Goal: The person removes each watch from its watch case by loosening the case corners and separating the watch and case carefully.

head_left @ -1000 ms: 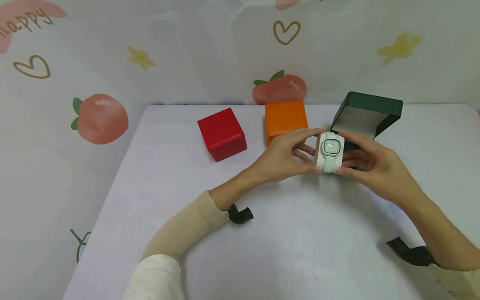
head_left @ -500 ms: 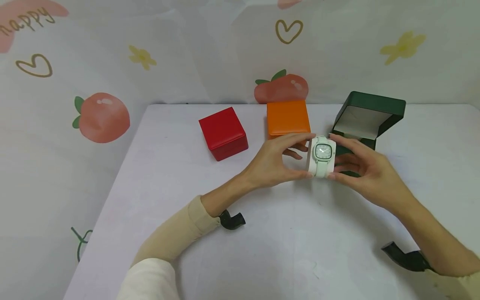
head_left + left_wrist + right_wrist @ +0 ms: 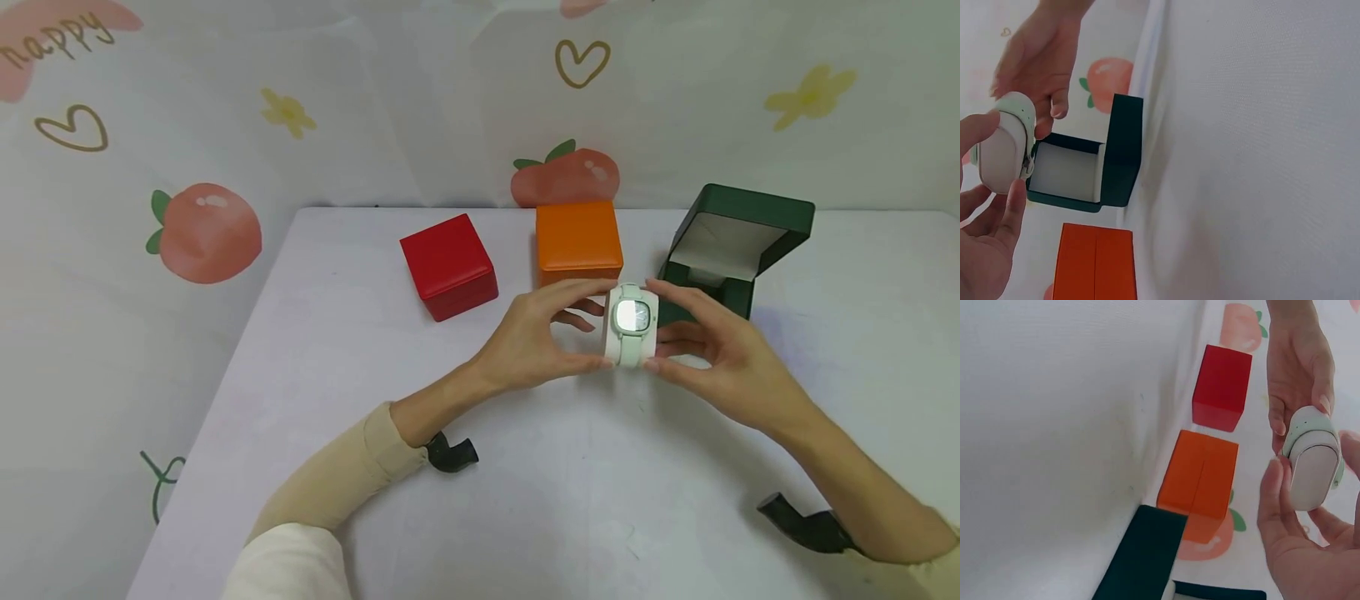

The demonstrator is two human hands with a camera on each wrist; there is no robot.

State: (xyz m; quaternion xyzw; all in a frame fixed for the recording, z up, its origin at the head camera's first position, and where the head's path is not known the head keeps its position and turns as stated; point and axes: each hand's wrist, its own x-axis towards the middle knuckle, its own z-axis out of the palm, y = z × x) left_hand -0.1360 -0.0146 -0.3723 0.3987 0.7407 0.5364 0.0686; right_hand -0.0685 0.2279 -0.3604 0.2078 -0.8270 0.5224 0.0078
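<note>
A pale mint-green wristwatch is strapped round a white watch cushion, held upright off the table. My left hand pinches its left side, thumb at the lower edge and index finger at the upper edge. On the opposite side my right hand pinches it the same way. Glare covers the dial. In the left wrist view the cushion's plain end and the strap's buckle show. Just behind my right hand stands a dark green watch box with its lid raised; my fingers hide part of its base.
A closed orange box stands behind my left hand, and a closed red box farther left. The white table meets a fruit-printed backdrop at its back edge. Black curved pieces stick out at both sleeves.
Both hands have carried the watch on its cushion left and toward me, away from the green box. More of that box's inside now shows. The boxes have stayed put.
</note>
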